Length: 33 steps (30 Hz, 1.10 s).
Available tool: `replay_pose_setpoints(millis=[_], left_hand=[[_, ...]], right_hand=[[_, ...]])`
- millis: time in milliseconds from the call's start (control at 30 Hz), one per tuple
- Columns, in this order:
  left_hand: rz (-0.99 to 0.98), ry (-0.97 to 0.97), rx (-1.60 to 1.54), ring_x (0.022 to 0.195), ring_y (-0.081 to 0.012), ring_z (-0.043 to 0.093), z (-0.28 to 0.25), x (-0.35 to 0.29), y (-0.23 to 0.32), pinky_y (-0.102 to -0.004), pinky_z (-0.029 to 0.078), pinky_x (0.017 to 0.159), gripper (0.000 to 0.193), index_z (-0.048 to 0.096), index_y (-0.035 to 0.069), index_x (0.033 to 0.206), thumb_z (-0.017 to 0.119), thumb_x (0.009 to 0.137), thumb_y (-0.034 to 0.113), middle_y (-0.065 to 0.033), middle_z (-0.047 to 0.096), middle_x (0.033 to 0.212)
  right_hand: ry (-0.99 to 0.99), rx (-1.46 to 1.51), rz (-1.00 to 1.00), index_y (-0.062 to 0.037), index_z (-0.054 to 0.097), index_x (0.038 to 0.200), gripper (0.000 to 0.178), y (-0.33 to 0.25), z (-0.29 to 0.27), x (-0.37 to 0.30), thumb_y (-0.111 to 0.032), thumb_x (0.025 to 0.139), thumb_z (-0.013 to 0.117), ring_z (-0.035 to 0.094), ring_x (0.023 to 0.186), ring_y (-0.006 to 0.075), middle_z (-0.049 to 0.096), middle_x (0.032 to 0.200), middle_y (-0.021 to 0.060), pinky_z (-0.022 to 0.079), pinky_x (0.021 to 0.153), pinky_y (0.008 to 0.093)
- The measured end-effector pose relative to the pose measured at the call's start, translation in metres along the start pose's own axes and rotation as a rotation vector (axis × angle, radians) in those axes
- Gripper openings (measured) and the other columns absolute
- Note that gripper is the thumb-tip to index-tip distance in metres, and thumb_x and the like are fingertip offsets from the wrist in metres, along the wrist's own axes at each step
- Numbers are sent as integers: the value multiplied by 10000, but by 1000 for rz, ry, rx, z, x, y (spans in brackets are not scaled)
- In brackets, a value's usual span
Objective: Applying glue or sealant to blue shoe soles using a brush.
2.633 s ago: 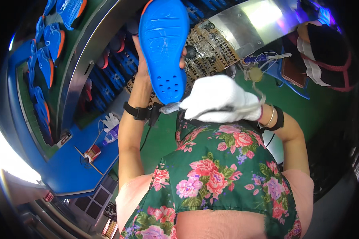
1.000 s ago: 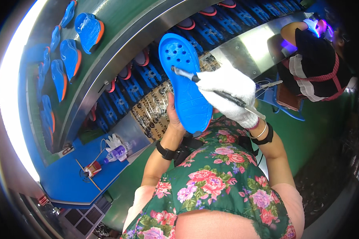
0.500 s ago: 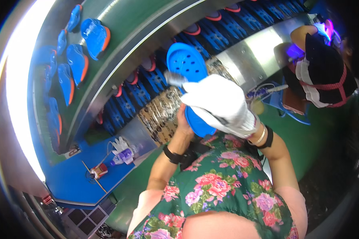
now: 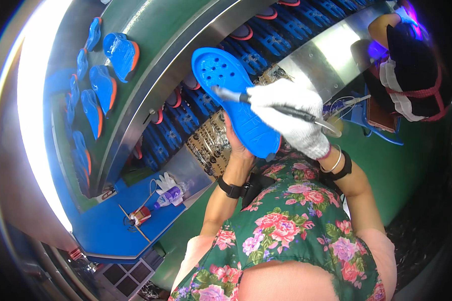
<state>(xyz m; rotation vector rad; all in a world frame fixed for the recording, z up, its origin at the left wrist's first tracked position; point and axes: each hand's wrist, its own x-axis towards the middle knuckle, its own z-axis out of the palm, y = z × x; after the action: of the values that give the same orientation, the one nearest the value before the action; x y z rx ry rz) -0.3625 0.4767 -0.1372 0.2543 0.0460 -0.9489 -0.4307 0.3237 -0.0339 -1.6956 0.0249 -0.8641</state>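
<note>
My left hand (image 4: 234,143) holds a blue shoe sole (image 4: 233,100) from beneath, tilted up in front of me, its holed face toward me. My right hand (image 4: 291,118), in a white knit glove, grips a thin brush (image 4: 266,104) whose tip rests on the sole's upper part near the holes. A black wristband sits on each of my wrists.
Rows of blue soles (image 4: 266,42) ride a conveyor ahead. More blue and orange soles (image 4: 119,52) lie on the upper green belt at left. A blue shelf (image 4: 125,226) holds a small bottle and white glove. Another person (image 4: 412,75) works at right.
The sole has tilted and shifted left and up again, showing more of its face. My gloved right hand has moved off the sole's middle, and the brush tip now touches its upper part.
</note>
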Motion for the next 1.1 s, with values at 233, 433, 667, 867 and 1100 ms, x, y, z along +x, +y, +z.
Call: replay_pose_setpoints(millis=[233,433,667,867,1100], left_hand=[[20,35,176,1317,-375,514,4,15,1,-541,413,1131,908,296,92,1546,514,923,716,-153,508,1462],[64,58,-21,1285,-429,530,19,22,2,-600,415,1106,1030,334,43,1525,555,846,784,-182,522,1441],[124,-5,-69,1222,-441,566,25,23,4,-629,515,962,946,398,80,1481,562,855,771,-212,542,1392],[-92,-212,-71,1162,-470,580,16,27,17,-604,535,936,1003,384,96,1490,519,825,834,-223,542,1375],[-109,-63,-16,1062,-459,601,25,24,22,-562,558,890,1036,390,83,1486,521,803,852,-233,543,1369]], right_hand=[[-157,-240,-236,-104,783,1037,237,6,9,-25,-83,802,764,717,925,280,756,1010,109,562,848,374],[-114,-164,-191,-127,779,1046,234,8,-5,-21,-79,818,762,722,923,253,755,1018,94,570,821,363],[-277,11,-162,-104,770,957,146,15,-11,-31,-97,811,779,719,869,256,761,969,86,569,784,363],[-366,-97,-311,-115,760,1029,240,7,-7,-45,-82,793,788,710,887,241,750,1030,81,572,760,370],[-356,-100,-304,-116,771,1016,249,19,-20,-42,-96,770,803,707,880,254,753,1041,89,573,760,367]])
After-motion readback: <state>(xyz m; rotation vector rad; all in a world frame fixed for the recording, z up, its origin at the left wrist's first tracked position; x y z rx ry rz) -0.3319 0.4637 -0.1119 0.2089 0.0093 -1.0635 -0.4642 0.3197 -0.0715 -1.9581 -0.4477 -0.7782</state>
